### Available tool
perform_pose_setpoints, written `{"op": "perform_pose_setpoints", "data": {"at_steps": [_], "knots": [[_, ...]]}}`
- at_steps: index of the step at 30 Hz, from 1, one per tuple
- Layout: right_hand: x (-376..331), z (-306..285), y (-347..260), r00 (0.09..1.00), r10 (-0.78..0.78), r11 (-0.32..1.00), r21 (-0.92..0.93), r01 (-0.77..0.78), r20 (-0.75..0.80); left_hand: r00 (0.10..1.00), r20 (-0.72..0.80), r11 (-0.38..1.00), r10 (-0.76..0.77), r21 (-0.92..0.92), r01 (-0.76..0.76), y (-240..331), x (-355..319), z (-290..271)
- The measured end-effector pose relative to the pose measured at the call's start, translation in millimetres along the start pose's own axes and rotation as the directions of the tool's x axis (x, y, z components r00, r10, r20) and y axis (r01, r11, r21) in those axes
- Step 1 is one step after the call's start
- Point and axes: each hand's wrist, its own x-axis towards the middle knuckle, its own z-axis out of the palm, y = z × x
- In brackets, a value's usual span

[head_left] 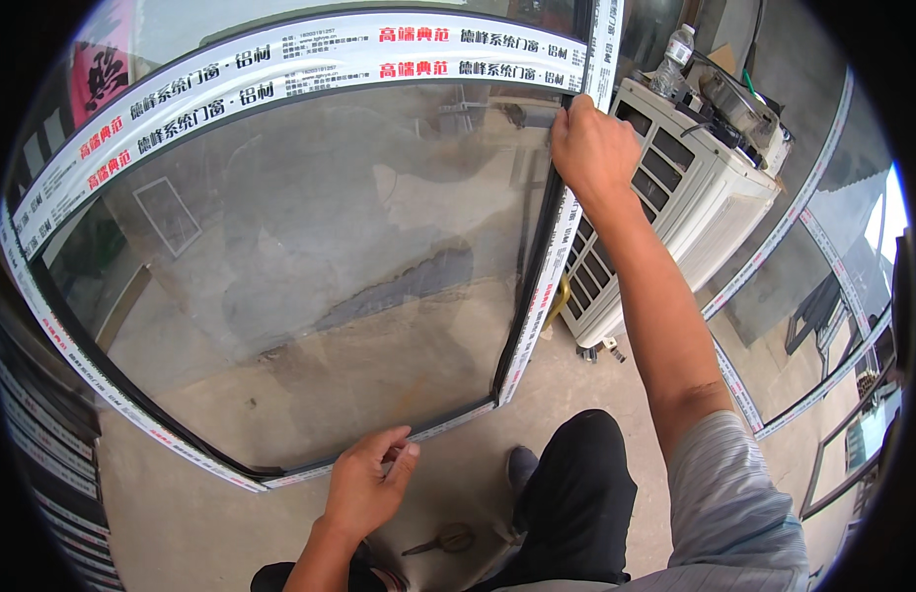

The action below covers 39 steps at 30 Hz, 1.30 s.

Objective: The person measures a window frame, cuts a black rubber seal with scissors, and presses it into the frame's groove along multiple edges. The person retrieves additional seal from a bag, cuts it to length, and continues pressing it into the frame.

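A large glass pane [330,227] stands in a window frame [507,390] wrapped in white printed protective film. A black sealing strip [537,266] runs along the right side of the glass. My right hand [594,148] is closed on this strip at the pane's upper right corner, its fingertips partly hidden. Just before the bottom rail, my left hand [369,479] is loosely curled. A gap shows between its thumb and forefinger, and I see nothing held there.
A white air conditioner outdoor unit [665,197] stands right of the frame, carrying a plastic bottle [675,59] and a metal pot [739,104]. Scissors [443,540] lie on the floor by my feet. Film-wrapped profiles [48,444] are stacked at left; more frames [803,414] stand at right.
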Motion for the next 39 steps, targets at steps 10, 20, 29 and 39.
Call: {"op": "perform_pose_setpoints", "data": {"at_steps": [10,20,29,39], "knots": [[6.7,5.4,10.5,0.984,-0.174,0.981,-0.094,0.17,-0.031,0.999,0.018,0.998,0.04,0.048,-0.041,-1.0,0.2,-0.4],[-8.8,25.0,20.7,0.958,0.049,0.982,0.187,0.005,-0.283,0.996,0.057,0.978,0.069,0.192,-0.078,4.6,0.5,-8.4],[-4.2,45.8,39.1,0.946,0.315,0.805,0.549,-0.225,-0.073,0.989,0.105,0.944,0.103,0.304,-0.13,0.9,2.9,-5.5],[-1.8,48.2,33.9,0.94,0.327,0.883,0.386,-0.267,-0.096,0.977,0.153,0.89,0.147,0.41,-0.198,-6.4,1.2,-1.8]]}}
